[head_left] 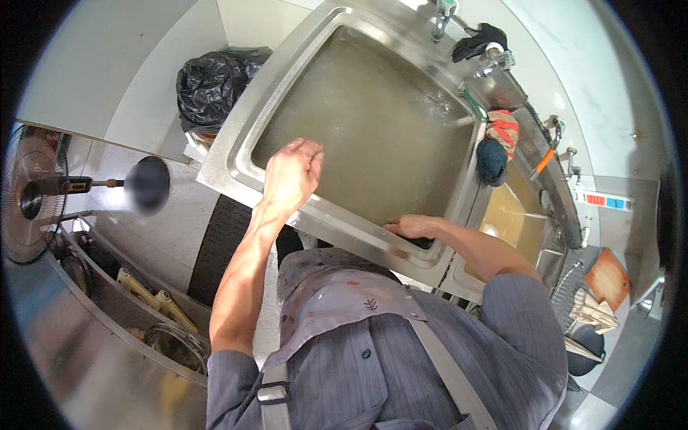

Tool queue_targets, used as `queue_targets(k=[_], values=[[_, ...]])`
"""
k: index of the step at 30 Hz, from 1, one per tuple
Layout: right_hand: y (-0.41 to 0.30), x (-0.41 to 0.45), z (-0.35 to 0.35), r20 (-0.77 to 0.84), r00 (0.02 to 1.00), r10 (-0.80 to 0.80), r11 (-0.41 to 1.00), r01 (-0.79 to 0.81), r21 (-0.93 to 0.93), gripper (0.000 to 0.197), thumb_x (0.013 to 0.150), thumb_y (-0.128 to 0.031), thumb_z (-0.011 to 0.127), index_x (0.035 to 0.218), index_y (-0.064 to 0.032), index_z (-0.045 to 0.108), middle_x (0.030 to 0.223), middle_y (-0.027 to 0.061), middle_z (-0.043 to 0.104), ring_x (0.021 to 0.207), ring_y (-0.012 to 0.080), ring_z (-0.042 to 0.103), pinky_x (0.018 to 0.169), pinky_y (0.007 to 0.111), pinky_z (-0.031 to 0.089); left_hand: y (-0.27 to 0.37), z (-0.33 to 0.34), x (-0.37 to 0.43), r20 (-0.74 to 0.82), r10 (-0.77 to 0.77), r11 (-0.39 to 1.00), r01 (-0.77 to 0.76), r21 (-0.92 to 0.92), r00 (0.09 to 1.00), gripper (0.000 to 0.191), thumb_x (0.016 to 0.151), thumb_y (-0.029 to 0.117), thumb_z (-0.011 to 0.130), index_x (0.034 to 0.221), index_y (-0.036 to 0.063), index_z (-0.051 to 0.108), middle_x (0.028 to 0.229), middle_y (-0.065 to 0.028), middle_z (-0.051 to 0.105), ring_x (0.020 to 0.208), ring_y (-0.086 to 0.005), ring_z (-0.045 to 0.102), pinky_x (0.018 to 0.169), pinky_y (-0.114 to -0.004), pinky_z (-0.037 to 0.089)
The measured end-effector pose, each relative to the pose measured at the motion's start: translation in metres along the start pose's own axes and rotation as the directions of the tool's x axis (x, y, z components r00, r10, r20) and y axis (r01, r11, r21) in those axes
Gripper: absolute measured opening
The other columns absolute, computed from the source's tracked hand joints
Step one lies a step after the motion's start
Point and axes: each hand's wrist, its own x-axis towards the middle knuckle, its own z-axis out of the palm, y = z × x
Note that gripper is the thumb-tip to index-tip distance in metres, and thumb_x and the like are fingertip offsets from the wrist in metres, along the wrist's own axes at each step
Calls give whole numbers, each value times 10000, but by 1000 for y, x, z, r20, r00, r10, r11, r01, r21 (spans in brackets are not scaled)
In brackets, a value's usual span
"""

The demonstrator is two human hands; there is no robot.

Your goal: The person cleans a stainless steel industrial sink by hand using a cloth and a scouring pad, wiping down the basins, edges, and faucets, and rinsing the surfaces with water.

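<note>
Before me is a stainless steel sink (317, 212) filled with cloudy grey water (360, 129). Over its near left rim, my left hand (293, 169) hangs with curled fingers; their tips are turned away, so anything in them is hidden. My right hand (416, 227) reaches into the near right corner, its fingers partly lost in the murky water. A dark patch (423, 243) shows beside that hand, too unclear to name. On the right rim lie a dark round bundle (492, 158) and a red-and-beige striped cloth (502, 128).
A second basin (508, 215) holds yellowish water. Taps (443, 21) and a black glove (481, 42) line the back. A black-bagged bin (207, 88) stands left of the sink, and a fan (32, 199) farther left. A wooden cutting board (607, 277) leans at right.
</note>
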Motion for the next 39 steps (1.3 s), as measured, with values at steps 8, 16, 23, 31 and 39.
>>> queue_targets(k=[8, 16, 23, 31, 39], values=[[-82, 26, -4, -20, 999, -27, 856, 33, 516, 583, 1009, -517, 414, 1349, -76, 588, 1376, 132, 559, 1231, 268, 519, 1020, 440, 422, -2, -30, -1, -166, -31, 998, 21, -60, 986, 98, 872, 55, 651, 949, 1, 681, 973, -150, 697, 907, -329, 686, 797, -373, 546], [-188, 51, -43, -148, 936, -318, 680, 334, 653, 466, 1017, -381, 430, 1203, -16, 652, 1228, 140, 643, 1086, 233, 574, 961, 433, 462, -17, -36, -2, -221, -221, 974, 204, -94, 950, 176, 886, 75, 659, 1043, 1, 690, 970, -126, 699, 814, -209, 696, 735, -319, 540], [-216, 55, -53, -464, 681, -567, 403, 720, 565, 432, 988, -290, 485, 1315, -32, 600, 1246, 116, 643, 1139, 202, 562, 1002, 391, 448, -16, -28, 8, -206, -235, 972, 227, -63, 950, 159, 874, 78, 664, 1008, 2, 704, 1005, -165, 693, 876, -288, 695, 784, -351, 549], [-76, 20, -17, -202, 807, -555, 607, 559, 565, 567, 905, -124, 514, 1464, -56, 452, 1530, 121, 425, 1387, 243, 398, 1153, 368, 309, -9, -29, 24, -176, -338, 941, 327, -90, 925, 219, 898, 161, 678, 1067, 25, 713, 908, -94, 721, 817, -141, 670, 771, -293, 524], [7, 42, -8, 26, 947, -319, 915, 315, -254, 570, 792, -57, 586, 1360, -38, 545, 1196, 239, 654, 1075, 385, 632, 913, 442, 501, -20, -38, 47, -205, -185, 979, 197, 42, 961, 178, 900, 112, 653, 1032, 8, 712, 959, -147, 710, 811, -213, 696, 755, -317, 538]])
